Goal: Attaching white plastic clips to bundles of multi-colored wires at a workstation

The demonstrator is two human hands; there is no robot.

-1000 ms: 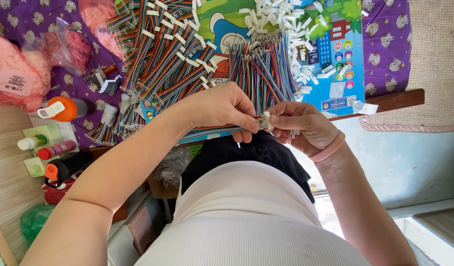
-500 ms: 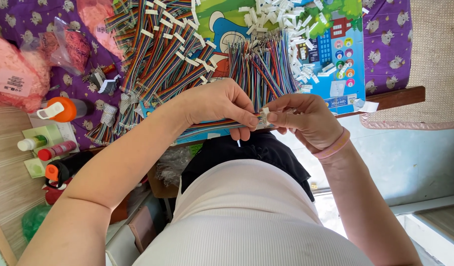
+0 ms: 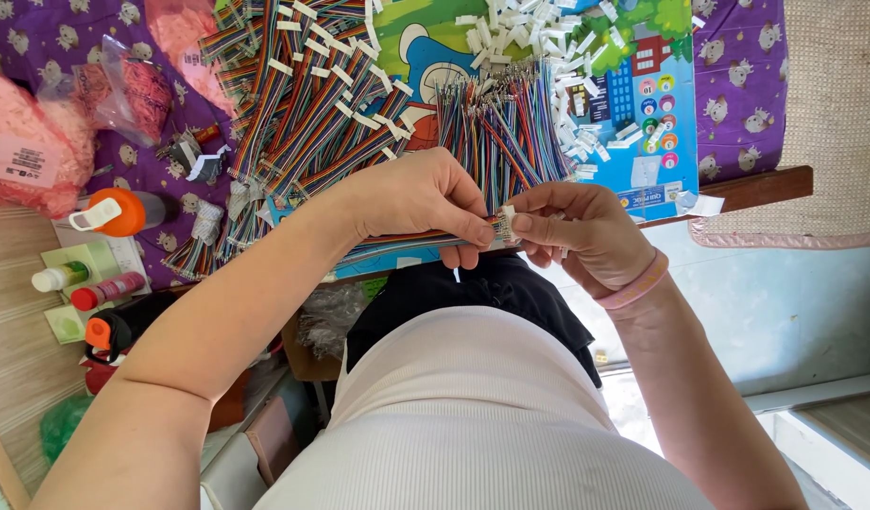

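Note:
My left hand [image 3: 426, 198] pinches a flat bundle of multicoloured wires [image 3: 402, 247] near its end, at the table's near edge. My right hand [image 3: 581, 231] holds a small white plastic connector [image 3: 507, 223] against the wire ends, its fingertips touching those of the left hand. Just beyond my hands lies a loose fan of coloured wires [image 3: 501, 127]. A heap of small white connectors [image 3: 539, 33] sits further back on the printed mat. To the left are finished rainbow ribbon cables [image 3: 307, 90] with white connectors, stacked in a pile.
A cartoon-printed mat [image 3: 633, 94] covers a purple patterned cloth [image 3: 737, 85] on the table. At left lie pink plastic bags [image 3: 29, 142], an orange-capped bottle [image 3: 119, 212] and small bottles [image 3: 95, 288]. A woven beige mat [image 3: 832, 113] is at right.
Both hands have stayed at the table's near edge, fingertips together; the right hand's fingers have shifted slightly on the connector at the wire ends.

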